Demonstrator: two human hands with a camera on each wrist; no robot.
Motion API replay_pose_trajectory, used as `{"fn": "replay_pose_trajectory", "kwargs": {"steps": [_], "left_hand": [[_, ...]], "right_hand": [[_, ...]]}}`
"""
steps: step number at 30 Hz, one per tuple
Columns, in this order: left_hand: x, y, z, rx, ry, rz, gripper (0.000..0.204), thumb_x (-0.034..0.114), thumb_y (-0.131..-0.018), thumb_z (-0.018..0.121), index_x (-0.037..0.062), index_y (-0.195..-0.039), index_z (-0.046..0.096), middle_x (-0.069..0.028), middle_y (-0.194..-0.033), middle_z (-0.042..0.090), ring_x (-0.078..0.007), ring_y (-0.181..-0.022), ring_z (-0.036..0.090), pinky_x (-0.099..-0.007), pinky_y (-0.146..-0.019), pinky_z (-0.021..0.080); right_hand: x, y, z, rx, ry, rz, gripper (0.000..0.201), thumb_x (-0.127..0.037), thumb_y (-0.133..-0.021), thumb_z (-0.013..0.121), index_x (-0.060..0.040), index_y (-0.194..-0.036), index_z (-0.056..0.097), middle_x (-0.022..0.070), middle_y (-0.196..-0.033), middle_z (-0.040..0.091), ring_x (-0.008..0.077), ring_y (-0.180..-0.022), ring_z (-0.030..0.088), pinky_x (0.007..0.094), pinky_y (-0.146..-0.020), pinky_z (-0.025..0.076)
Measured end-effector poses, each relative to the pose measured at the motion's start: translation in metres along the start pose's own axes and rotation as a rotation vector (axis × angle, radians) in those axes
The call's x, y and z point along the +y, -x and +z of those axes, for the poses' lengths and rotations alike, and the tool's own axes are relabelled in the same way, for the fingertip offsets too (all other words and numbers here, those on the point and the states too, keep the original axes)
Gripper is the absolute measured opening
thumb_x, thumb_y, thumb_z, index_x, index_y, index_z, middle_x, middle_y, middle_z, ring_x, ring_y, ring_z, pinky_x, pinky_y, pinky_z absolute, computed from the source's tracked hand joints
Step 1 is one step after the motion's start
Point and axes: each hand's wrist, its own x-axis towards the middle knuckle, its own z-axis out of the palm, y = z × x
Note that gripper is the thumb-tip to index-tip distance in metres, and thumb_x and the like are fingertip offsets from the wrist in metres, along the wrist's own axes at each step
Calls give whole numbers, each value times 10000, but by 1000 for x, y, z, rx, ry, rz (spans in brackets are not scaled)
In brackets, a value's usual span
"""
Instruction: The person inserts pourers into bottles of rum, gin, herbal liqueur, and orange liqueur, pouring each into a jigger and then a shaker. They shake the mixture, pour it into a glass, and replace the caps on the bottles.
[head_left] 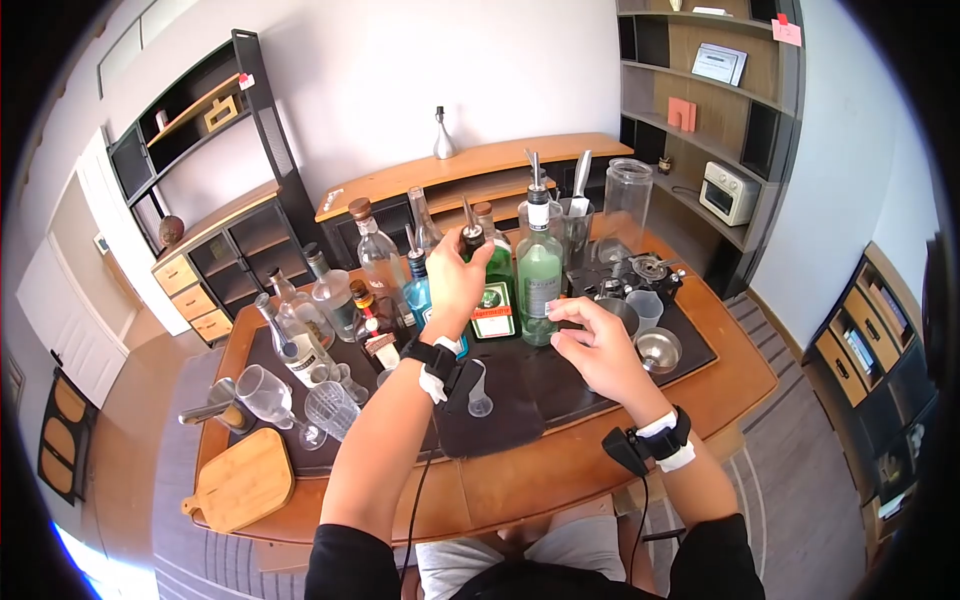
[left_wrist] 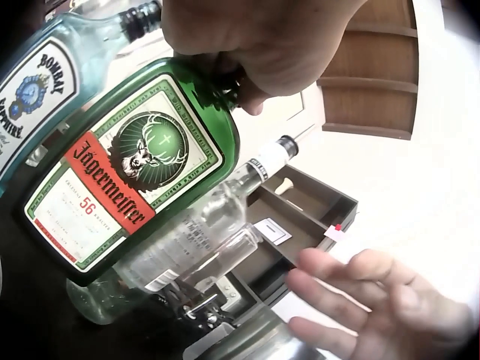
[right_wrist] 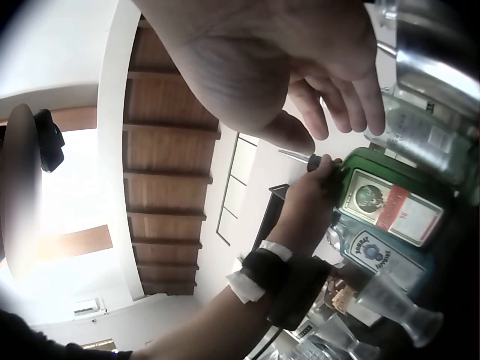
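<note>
My left hand (head_left: 461, 278) grips the neck of a green Jägermeister bottle (head_left: 497, 311), just below its metal pour spout (head_left: 468, 213). The bottle stands upright on the dark mat, its orange-banded label turned toward me. In the left wrist view the fingers wrap its neck, and a blue Bombay Sapphire bottle (left_wrist: 39, 94) is close beside it. My right hand (head_left: 602, 352) holds nothing; its fingers are loosely bent and spread near a pale green glass bottle (head_left: 540, 285) with a pourer. The right wrist view shows that right hand (right_wrist: 300, 64) with its palm side visible.
More bottles (head_left: 378, 250) and several glasses (head_left: 333, 408) crowd the left side. A small clear jigger (head_left: 480, 392) sits in front of the Jägermeister. Metal cups (head_left: 658, 350) and a tall glass jar (head_left: 628, 200) are at right. A wooden board (head_left: 243, 480) lies at the front left.
</note>
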Motion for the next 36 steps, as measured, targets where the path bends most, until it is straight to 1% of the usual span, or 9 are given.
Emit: {"fn": "replay_pose_trajectory", "kwargs": {"steps": [4, 13, 14, 17, 19, 25, 30, 33, 36], "left_hand": [[27, -6, -13, -21, 11, 5, 284, 94, -902, 762, -78, -1110, 672, -141, -946, 765, -144, -861, 713, -297, -781, 547], [88, -9, -46, -187, 329, -44, 284, 102, -920, 753, -77, -1126, 674, -112, -974, 758, -133, -893, 709, -283, -805, 555], [94, -10, -51, -227, 391, -82, 303, 105, -936, 744, -76, -1165, 662, -110, -1003, 756, -138, -926, 707, -285, -845, 558], [117, -9, -67, -343, 567, -154, 333, 129, -972, 718, -62, -1232, 632, -122, -1074, 747, -164, -997, 705, -299, -925, 555], [126, -5, -72, -395, 676, -144, 337, 141, -977, 714, -55, -1238, 629, -127, -1090, 743, -163, -1000, 702, -300, -926, 555], [139, 9, -84, -590, 528, -61, 577, 261, -928, 801, -18, -1376, 568, -128, -1334, 649, -190, -1225, 610, -360, -1074, 473], [141, 35, -83, -552, 581, -83, 601, 188, -852, 870, -32, -1326, 573, -106, -1189, 693, -153, -1082, 652, -327, -961, 526], [144, 39, -83, -484, 589, -95, 550, 165, -836, 879, -55, -1264, 612, -111, -1102, 730, -137, -973, 690, -294, -873, 560], [146, 37, -87, -492, 591, -186, 514, 145, -845, 863, -52, -1258, 628, -113, -1112, 728, -146, -968, 697, -291, -865, 564]], "right_hand": [[7, -4, 5, 28, -24, 23, 281, -34, -930, 702, 24, -1183, 594, 179, -1290, 640, 283, -1252, 631, 399, -988, 559], [-11, -19, 41, 165, 143, -106, 917, -247, -804, 890, -18, -1496, 334, 239, -1550, 405, 359, -1458, 412, 472, -1170, 377], [-12, -22, 46, 197, 117, -193, 948, -236, -764, 913, -13, -1488, 343, 240, -1475, 502, 340, -1371, 522, 452, -1110, 443], [-43, -13, 46, 148, 67, -97, 878, -176, -772, 906, -15, -1461, 387, 191, -1369, 586, 259, -1270, 585, 395, -1067, 464], [-41, -9, 49, 203, 82, -187, 837, -167, -771, 900, -8, -1431, 411, 186, -1288, 628, 258, -1189, 632, 391, -1016, 497], [-44, 13, 47, 133, -187, -202, 740, -163, -792, 882, 22, -1365, 451, 136, -1223, 646, 202, -1119, 646, 363, -981, 516], [-49, 24, 41, -49, -472, -55, 775, -108, -797, 854, 13, -1434, 429, 110, -1272, 617, 182, -1178, 611, 349, -1026, 492], [-40, 27, 40, -120, -498, -58, 851, -275, -869, 838, 8, -1514, 361, 122, -1375, 573, 189, -1272, 567, 365, -1069, 465], [-26, 34, 40, -185, -749, 2, 918, -596, -968, 634, 28, -1556, 307, 144, -1465, 530, 237, -1361, 525, 403, -1126, 436]]}}
